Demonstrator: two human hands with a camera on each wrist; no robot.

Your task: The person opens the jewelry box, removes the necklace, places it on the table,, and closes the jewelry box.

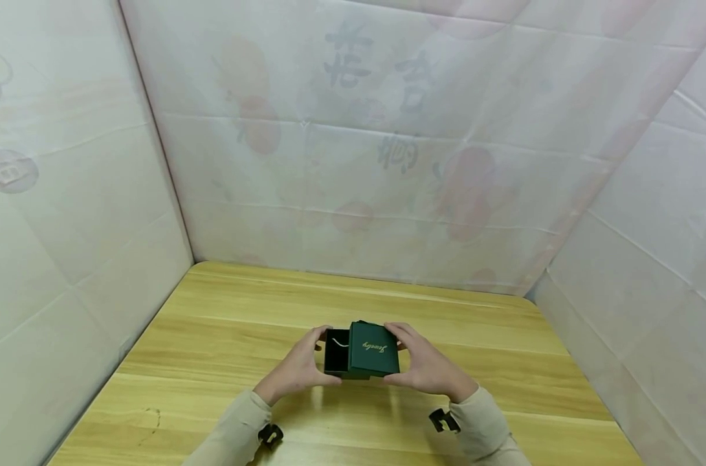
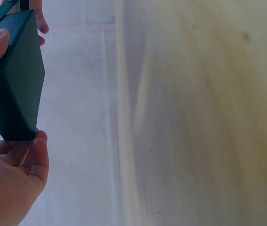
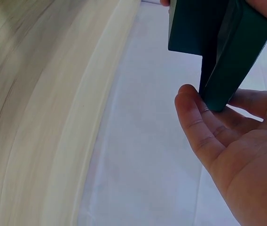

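A small dark green jewelry box is held above the table, its lid [image 1: 375,359] slid to the right over the box base [image 1: 336,362]. Gold script reading "Jewelry" faces up on the lid, upside down in the head view. My left hand [image 1: 297,367] grips the base from its left side, thumb at the near edge and fingers at the far edge. With thumb and fingers my right hand [image 1: 427,367] holds the lid by its right side. Inside the base's dark interior a pale cord shows; the lid hides the rest. The right wrist view shows the lid [image 3: 239,61] tilted against the base [image 3: 186,28].
A wood-grain table [image 1: 213,336] lies under both hands. A pale printed sheet [image 1: 353,175] hangs behind it, with white sheet walls at the left [image 1: 67,226] and right [image 1: 650,259]. Black camera straps [image 1: 444,421] sit at the wrists of the beige sleeves [image 1: 483,421].
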